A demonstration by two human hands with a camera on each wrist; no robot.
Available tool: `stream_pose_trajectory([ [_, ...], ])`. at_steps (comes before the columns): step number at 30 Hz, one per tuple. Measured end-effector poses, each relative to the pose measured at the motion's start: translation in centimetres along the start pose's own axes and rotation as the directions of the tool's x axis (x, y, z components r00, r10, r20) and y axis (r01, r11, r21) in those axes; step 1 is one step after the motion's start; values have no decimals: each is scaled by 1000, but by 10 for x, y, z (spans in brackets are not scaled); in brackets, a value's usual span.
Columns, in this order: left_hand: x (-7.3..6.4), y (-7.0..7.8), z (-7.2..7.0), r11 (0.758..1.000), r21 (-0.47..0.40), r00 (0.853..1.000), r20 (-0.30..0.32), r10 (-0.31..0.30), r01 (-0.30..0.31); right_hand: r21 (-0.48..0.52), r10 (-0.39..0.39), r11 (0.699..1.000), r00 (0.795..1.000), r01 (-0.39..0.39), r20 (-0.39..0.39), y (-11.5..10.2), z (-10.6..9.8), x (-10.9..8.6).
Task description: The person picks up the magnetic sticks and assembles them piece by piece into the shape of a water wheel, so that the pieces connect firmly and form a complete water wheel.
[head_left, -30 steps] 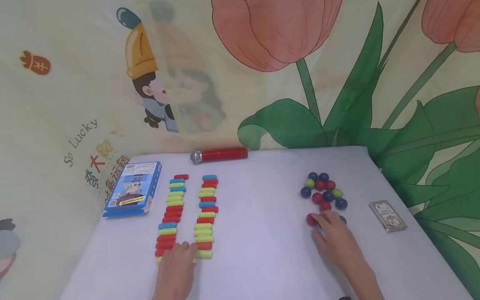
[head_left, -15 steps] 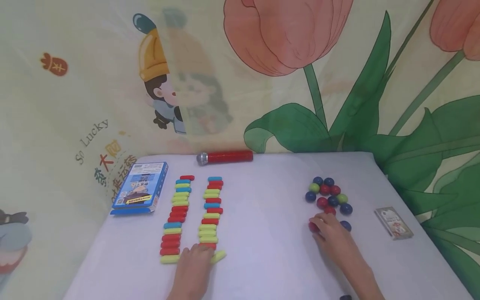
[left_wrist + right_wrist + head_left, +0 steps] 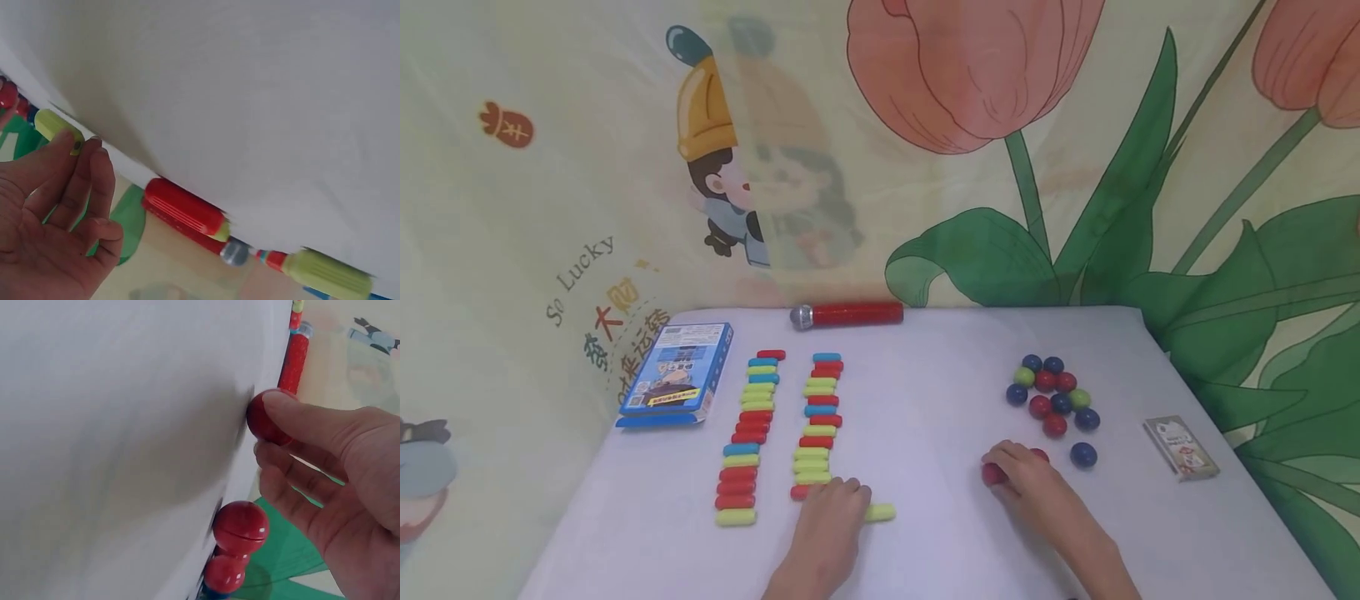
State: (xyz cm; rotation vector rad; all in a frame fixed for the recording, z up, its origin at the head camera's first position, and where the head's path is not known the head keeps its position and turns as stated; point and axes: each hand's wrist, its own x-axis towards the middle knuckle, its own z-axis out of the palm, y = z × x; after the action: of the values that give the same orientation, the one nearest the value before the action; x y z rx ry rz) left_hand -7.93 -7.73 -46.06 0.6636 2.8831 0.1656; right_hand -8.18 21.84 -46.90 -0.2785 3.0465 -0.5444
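Observation:
My left hand [image 3: 835, 523] pinches the end of a yellow-green stick [image 3: 880, 512], at the near end of the right-hand column. In the left wrist view the thumb and fingers close on this stick [image 3: 55, 128] low at the table. A red stick [image 3: 802, 492] is partly covered by the left knuckles. My right hand [image 3: 1030, 483] holds a red ball [image 3: 994, 474] between thumb and fingers; the right wrist view shows the held ball [image 3: 270, 417] right at the tabletop. Behind the right knuckles peeks a second red ball [image 3: 1040, 455], and a blue ball [image 3: 1083, 455] lies beyond it.
Red, blue and yellow-green sticks form a left column [image 3: 748, 427] and a right column [image 3: 817, 431]. Several coloured balls [image 3: 1055, 426] cluster at right. A blue box [image 3: 673, 371], a red microphone [image 3: 857, 314] and a small card box [image 3: 1180, 447] lie around the table.
My left hand has slid right, taking the yellow-green stick out of line with its column. My right hand has moved left and nearer with the red ball, away from the cluster.

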Motion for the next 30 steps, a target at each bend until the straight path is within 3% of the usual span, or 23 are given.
stream_pose_trajectory([
  [5,12,11,-5,999,16,998,-42,40,-39,74,39,996,997,-44,74,-10,1,5],
  [9,22,15,-7,997,50,996,-66,53,-50,115,31,992,995,-42,90,-16,5,7],
  [16,35,17,-4,996,66,989,-128,69,-61,133,-41,991,996,31,74,-21,13,12],
  [21,44,23,-1,996,53,987,-138,81,-74,153,-104,984,993,95,52,-25,15,15],
  [30,54,32,4,992,83,981,-160,111,-99,181,-230,956,973,232,-33,-28,21,20],
])
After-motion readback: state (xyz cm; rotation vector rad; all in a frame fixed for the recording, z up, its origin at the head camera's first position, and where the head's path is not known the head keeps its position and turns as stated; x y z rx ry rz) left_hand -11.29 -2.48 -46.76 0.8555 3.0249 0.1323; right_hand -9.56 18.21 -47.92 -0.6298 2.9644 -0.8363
